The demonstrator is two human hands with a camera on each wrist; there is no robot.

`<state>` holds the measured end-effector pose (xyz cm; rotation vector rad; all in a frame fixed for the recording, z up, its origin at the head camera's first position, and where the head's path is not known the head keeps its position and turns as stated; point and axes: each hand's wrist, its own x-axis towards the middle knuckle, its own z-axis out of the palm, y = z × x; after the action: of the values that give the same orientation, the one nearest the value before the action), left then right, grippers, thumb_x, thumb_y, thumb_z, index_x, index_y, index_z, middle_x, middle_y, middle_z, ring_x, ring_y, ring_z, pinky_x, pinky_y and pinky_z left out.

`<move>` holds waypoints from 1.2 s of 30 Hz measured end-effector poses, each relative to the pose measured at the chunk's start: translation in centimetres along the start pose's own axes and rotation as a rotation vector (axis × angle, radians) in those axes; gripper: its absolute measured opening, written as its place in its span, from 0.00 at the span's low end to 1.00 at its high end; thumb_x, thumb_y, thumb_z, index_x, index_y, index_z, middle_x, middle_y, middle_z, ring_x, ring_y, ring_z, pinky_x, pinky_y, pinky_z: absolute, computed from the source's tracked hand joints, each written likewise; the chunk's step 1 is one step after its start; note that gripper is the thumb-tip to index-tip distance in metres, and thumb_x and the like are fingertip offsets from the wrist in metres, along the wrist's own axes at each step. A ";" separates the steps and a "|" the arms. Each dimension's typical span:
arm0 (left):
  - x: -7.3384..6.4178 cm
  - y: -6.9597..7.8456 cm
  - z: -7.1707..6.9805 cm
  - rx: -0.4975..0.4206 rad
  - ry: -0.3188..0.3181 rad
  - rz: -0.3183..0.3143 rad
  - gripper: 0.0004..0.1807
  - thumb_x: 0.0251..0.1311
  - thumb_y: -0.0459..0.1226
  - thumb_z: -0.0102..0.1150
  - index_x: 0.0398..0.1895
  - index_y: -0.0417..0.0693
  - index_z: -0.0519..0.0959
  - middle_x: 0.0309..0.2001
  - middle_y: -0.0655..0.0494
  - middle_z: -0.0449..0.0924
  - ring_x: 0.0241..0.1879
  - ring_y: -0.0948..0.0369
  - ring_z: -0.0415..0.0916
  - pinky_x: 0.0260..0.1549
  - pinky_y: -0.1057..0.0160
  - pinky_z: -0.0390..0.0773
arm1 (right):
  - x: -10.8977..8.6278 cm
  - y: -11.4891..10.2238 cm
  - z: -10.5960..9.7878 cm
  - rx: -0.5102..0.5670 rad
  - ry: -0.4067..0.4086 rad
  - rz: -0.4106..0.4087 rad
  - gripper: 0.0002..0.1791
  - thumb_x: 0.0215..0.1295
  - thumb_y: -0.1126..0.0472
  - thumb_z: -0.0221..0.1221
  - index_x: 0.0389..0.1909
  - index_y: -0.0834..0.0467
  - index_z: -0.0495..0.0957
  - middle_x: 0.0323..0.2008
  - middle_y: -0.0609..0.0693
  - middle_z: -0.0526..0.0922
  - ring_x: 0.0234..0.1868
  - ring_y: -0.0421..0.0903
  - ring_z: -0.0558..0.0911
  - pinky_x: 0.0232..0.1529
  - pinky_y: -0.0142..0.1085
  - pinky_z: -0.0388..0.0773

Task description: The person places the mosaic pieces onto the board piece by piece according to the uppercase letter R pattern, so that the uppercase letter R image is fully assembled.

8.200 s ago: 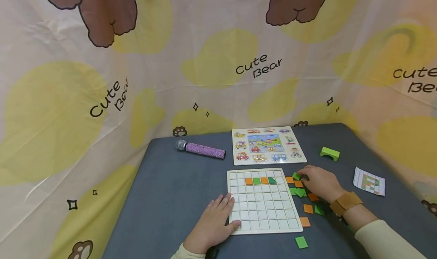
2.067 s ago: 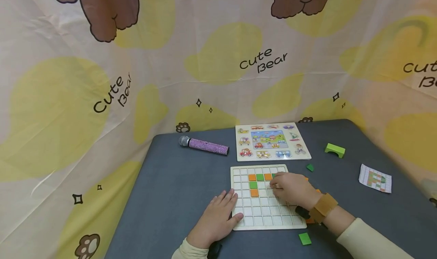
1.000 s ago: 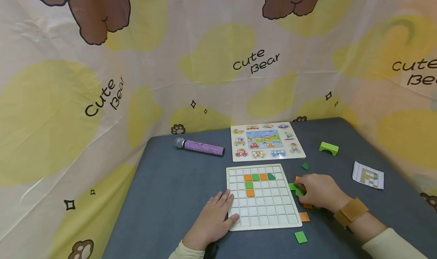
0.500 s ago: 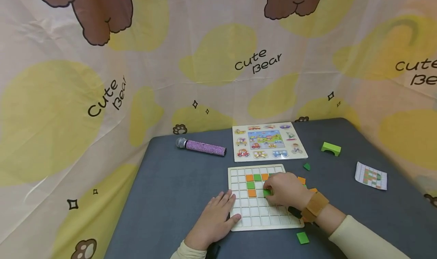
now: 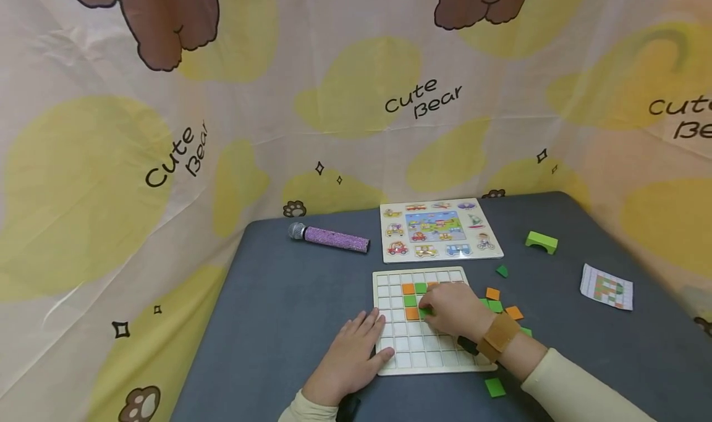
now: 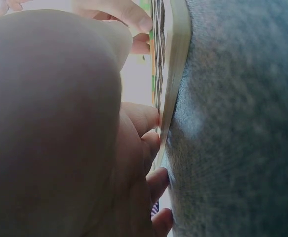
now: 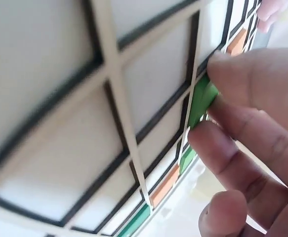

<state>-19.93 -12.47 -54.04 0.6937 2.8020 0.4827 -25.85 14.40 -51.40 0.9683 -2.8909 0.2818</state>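
A white grid board (image 5: 434, 364) lies on the table, with orange and green tiles set in its upper cells. My right hand (image 5: 456, 311) is over the board and pinches a green square tile (image 7: 201, 101) between thumb and fingers. That tile is at a cell just right of the lower orange tile (image 5: 411, 314), above which sits a green tile (image 5: 409, 300). In the head view the hand covers part of the top row. My left hand (image 5: 347, 360) rests with extended fingers along the board's left edge, fingertips touching its frame in the left wrist view.
Loose orange tiles (image 5: 514, 312) and green tiles (image 5: 495, 387) lie right of the board. Behind it is a vehicle picture puzzle (image 5: 442, 255). A glittery purple microphone (image 5: 336, 239), a green arch block (image 5: 541, 242) and a pattern card (image 5: 606, 287) are also on the table.
A green tile and an orange tile have been added down the left of the pattern. Most recently my right hand took a green tile from the loose ones and carried it left onto the board.
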 end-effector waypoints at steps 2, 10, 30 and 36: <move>-0.1 -0.1 0.1 0.000 -0.003 -0.004 0.40 0.79 0.62 0.47 0.84 0.49 0.64 0.84 0.55 0.57 0.82 0.49 0.53 0.77 0.41 0.57 | -0.1 -0.1 -0.2 0.005 -0.012 0.009 0.06 0.58 0.59 0.78 0.35 0.49 0.91 0.30 0.40 0.82 0.29 0.38 0.79 0.29 0.39 0.79; -0.4 -0.6 0.5 -0.016 0.012 0.005 0.40 0.80 0.61 0.48 0.84 0.48 0.63 0.84 0.54 0.56 0.82 0.47 0.53 0.77 0.39 0.57 | -1.7 1.9 -0.5 0.013 -0.006 0.125 0.04 0.65 0.62 0.72 0.37 0.48 0.92 0.33 0.41 0.83 0.29 0.38 0.78 0.25 0.34 0.76; -0.3 -0.2 0.1 -0.004 0.011 0.020 0.40 0.80 0.61 0.48 0.84 0.48 0.64 0.84 0.53 0.57 0.82 0.47 0.53 0.77 0.39 0.58 | -8.1 9.8 -2.0 0.030 -0.003 0.333 0.09 0.64 0.61 0.71 0.44 0.55 0.93 0.43 0.52 0.88 0.35 0.46 0.82 0.29 0.43 0.82; -0.1 -0.1 0.0 -0.003 0.008 0.019 0.40 0.79 0.61 0.49 0.84 0.48 0.64 0.84 0.53 0.57 0.82 0.47 0.53 0.76 0.39 0.58 | -8.6 10.2 -2.3 0.082 -0.015 0.368 0.15 0.62 0.68 0.66 0.47 0.55 0.93 0.44 0.55 0.89 0.33 0.46 0.79 0.20 0.38 0.72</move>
<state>-19.90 -12.55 -54.06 0.7195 2.8044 0.4938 -25.12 27.95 -51.86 0.4402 -3.0767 0.4196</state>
